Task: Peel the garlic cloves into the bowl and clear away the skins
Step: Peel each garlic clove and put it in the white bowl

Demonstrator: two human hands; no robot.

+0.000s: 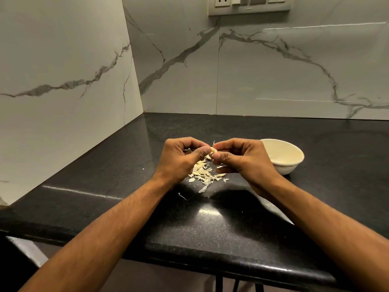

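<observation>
Both hands pinch one garlic clove (213, 150), left hand (182, 160) steadying, right hand (242, 158) tugging a skin flake, just left of the white bowl (294, 163). Loose skins (203, 173) lie beneath on the black surface (231, 218). A slip could drop the clove among them.

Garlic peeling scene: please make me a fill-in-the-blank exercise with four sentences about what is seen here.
1. Both hands hold one garlic ____ between them, left hand and right hand.
2. The pile of skins lies on the ____ countertop.
3. The white bowl stands beside the ____ hand.
4. The switch panel is mounted on the ____.

Missing words: clove; black; right; wall
</observation>
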